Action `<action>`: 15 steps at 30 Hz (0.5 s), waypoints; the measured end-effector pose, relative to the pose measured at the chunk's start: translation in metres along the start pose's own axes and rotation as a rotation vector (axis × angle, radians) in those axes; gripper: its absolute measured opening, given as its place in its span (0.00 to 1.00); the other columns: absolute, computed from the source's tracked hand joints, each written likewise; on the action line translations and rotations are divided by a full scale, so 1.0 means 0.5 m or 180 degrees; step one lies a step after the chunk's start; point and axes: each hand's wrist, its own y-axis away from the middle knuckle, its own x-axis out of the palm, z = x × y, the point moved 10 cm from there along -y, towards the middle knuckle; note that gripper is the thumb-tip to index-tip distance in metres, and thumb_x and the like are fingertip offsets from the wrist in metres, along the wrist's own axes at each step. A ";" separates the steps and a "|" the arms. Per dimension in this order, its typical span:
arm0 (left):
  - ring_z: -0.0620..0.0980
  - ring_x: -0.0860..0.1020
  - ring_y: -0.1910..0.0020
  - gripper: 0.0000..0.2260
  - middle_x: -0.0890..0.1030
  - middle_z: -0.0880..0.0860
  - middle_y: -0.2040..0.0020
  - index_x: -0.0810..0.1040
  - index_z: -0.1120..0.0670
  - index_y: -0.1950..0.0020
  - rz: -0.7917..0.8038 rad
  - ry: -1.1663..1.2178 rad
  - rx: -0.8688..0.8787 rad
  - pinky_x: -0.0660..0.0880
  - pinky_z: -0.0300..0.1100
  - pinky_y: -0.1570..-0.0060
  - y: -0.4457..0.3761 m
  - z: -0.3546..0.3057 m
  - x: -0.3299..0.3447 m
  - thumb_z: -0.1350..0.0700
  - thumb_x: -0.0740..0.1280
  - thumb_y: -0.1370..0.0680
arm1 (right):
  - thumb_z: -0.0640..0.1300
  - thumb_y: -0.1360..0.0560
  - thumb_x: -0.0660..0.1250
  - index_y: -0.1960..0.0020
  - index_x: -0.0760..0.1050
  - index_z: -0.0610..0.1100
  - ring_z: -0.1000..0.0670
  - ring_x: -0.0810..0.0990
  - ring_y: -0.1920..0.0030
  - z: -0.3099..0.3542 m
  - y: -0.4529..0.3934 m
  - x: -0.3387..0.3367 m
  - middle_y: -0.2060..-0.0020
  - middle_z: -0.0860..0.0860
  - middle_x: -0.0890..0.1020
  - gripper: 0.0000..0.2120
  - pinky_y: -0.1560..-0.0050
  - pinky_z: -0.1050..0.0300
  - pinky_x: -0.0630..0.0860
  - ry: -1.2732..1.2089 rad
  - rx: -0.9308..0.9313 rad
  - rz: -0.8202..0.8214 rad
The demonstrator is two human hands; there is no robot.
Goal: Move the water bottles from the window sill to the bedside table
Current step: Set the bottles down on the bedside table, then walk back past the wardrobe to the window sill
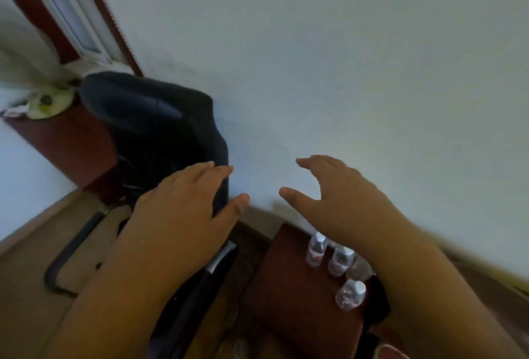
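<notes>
We hold both hands out in front of us, empty. Our left hand (183,201) is spread flat, fingers straight and thumb out to the side, in front of the black padded office chair (160,129). Our right hand (335,195) is open too, fingers loosely bent and thumb apart, gripping nothing.

Below the right forearm stands the dark reddish-brown wooden bedside table (289,295), and on it we count four small clear plastic water bottles with white caps. Three form a short row near the back edge: one bottle (316,250) on the left, a second (340,262) just beside it, and a third (359,269) partly hidden by our arm. A fourth bottle (350,295) stands nearer to us. All four look upright, long axes vertical and caps up; the wide lens makes them seem to lean.

We judge the task well along, perhaps finished: these bottles are already at their goal. The white window frame (71,15) and the pale sill (94,68) show at the far upper left, blurred, and we cannot tell whether any bottle remains there. Something pale green (48,102) lies on the reddish-brown desk (71,141) below it, but that does not read as a bottle.
</notes>
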 end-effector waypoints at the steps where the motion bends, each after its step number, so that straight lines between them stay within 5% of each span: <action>1: 0.46 0.58 0.24 0.33 0.59 0.41 0.22 0.57 0.37 0.24 -0.0012 0.0015 -0.0108 0.61 0.51 0.27 0.017 0.030 0.002 0.28 0.49 0.27 | 0.70 0.25 0.56 0.23 0.58 0.60 0.51 0.62 0.25 0.023 -0.005 0.021 0.23 0.59 0.61 0.33 0.27 0.45 0.63 0.0005 -0.0127 0.0105; 7: 0.45 0.65 0.28 0.31 0.62 0.40 0.24 0.57 0.34 0.26 -0.0264 0.0200 -0.0909 0.67 0.53 0.31 0.154 0.231 -0.014 0.26 0.47 0.28 | 0.69 0.25 0.58 0.23 0.58 0.58 0.50 0.61 0.24 0.222 -0.018 0.134 0.23 0.57 0.61 0.34 0.26 0.45 0.61 0.0029 -0.0902 0.0621; 15: 0.45 0.59 0.25 0.30 0.58 0.40 0.23 0.55 0.34 0.25 -0.0535 0.0157 -0.2165 0.63 0.50 0.29 0.461 0.495 -0.076 0.29 0.46 0.27 | 0.69 0.25 0.59 0.24 0.61 0.58 0.49 0.65 0.27 0.614 0.087 0.314 0.25 0.57 0.63 0.33 0.30 0.43 0.67 0.0262 -0.2138 0.1101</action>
